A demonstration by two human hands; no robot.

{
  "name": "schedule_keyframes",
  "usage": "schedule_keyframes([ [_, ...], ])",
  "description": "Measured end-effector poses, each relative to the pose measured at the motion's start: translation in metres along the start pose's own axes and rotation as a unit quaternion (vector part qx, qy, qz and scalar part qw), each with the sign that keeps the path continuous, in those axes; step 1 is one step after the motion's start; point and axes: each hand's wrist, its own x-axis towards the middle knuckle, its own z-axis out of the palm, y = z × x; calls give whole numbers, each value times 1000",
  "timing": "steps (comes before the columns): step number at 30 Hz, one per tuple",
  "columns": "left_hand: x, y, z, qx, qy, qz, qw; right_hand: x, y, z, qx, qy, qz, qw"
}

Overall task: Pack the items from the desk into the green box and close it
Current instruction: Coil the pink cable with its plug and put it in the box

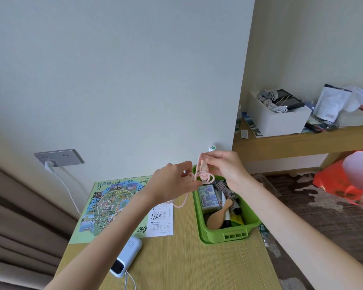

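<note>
Both my hands hold a pink cable (205,176) in the air above the far end of the green box (235,232). My right hand (222,167) pinches the cable's plug end and its coiled loops. My left hand (172,181) grips the loose length, which hangs in a loop down toward the desk. The open green box stands on the desk's right side and holds a blue-white pack (208,197), a wooden spoon (218,216), pens and other small items. On the desk lie a colourful map (105,204), a printed slip (160,219) and a pale blue power bank (127,256).
A white cable runs from the power bank off the desk's near edge. A wall socket (59,158) with a white plug and cord sits at the left. A shelf at right carries a white box (281,120) of cables. A red bag (348,181) lies on the floor.
</note>
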Motion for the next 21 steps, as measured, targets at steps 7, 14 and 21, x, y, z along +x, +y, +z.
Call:
schedule_keyframes([
  [7, -5, -1, 8, -36, -23, 33, 999, 8, -1, -15, -94, -69, 124, 985],
  [14, -5, -1, 9, -21, -44, 109, 993, 1, 7, -35, -167, -195, 196, 946],
  [21, -3, 6, 25, -66, -40, 107, 991, -4, 11, -54, -159, -207, 179, 949],
])
